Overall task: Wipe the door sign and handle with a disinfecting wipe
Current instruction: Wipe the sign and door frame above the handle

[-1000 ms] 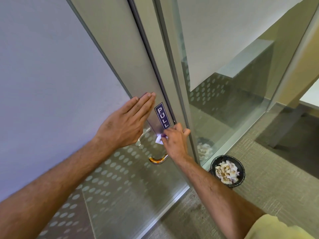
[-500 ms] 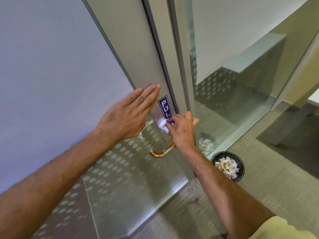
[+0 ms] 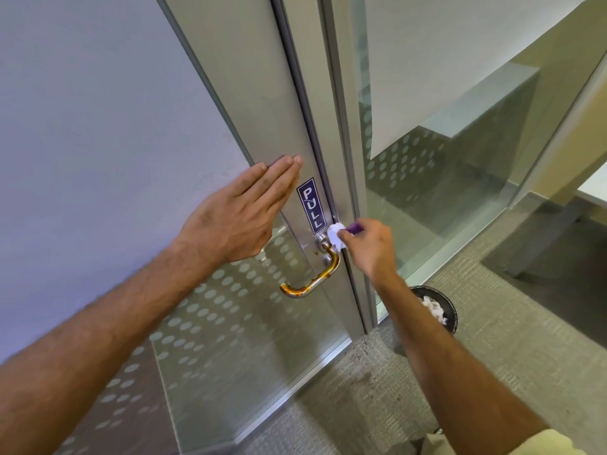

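A blue PULL sign [image 3: 310, 205] is stuck upright on the metal door stile. Below it a curved metal handle [image 3: 313, 279] with brownish staining juts out and bends left. My left hand [image 3: 241, 215] lies flat on the door, fingers together, just left of the sign. My right hand [image 3: 368, 247] pinches a small crumpled white wipe [image 3: 336, 236] with a purple bit at the fingertips. The wipe sits at the top of the handle, just below the sign's lower right corner.
A black waste bin [image 3: 440, 310] holding crumpled white wipes stands on the carpet to the right of the door, partly behind my right forearm. Glass panels with a dotted frosted band [image 3: 404, 159] flank the door. A white wall is at left.
My right hand with the wipe has come off the lower part of the sign and moved down to the handle's top. The view has shifted, showing the whole handle. My left hand stays flat.
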The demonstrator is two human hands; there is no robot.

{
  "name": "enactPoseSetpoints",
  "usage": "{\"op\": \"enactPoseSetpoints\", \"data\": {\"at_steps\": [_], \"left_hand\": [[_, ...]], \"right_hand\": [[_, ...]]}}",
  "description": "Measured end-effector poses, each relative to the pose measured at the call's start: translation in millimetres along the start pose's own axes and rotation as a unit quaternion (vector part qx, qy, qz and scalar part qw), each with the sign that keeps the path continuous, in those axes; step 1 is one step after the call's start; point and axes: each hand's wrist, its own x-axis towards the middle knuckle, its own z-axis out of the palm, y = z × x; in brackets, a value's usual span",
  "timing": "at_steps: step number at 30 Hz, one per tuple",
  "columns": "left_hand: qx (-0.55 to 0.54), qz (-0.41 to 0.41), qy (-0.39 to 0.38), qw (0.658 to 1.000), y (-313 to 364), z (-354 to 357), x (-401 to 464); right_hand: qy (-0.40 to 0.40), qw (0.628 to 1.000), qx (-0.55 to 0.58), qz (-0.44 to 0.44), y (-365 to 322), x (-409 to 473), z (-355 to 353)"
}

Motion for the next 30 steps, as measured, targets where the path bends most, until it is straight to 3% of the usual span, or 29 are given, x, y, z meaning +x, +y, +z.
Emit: {"op": "enactPoseSetpoints", "data": {"at_steps": [7, 12, 17, 23, 27, 30], "left_hand": [[-0.011, 0.002, 0.008, 1.0, 0, -1, 1], [-0.004, 0.004, 0.004, 1.0, 1, 1, 0], [-0.005, 0.001, 0.008, 1.0, 0, 1, 0], [-0.001, 0.001, 0.001, 1.0, 1, 0, 1], [-0.002, 0.001, -0.007, 1.0, 1, -1, 0], [0.001, 0.002, -0.013, 1.0, 1, -2, 0]], "right_hand": [[-0.044, 0.996, -0.028, -0.069, 5, -7, 23], [-0.034, 0.999, 0.029, -0.013, 5, -5, 25], [0.019, 0.998, -0.056, -0.031, -2, -13, 37], [-0.012, 0.994, -0.105, 0.025, -20, -9, 38], [-0.042, 0.993, -0.038, 0.101, -22, 0, 29], [-0.038, 0.994, -0.002, 0.1, -16, 2, 27]]}}
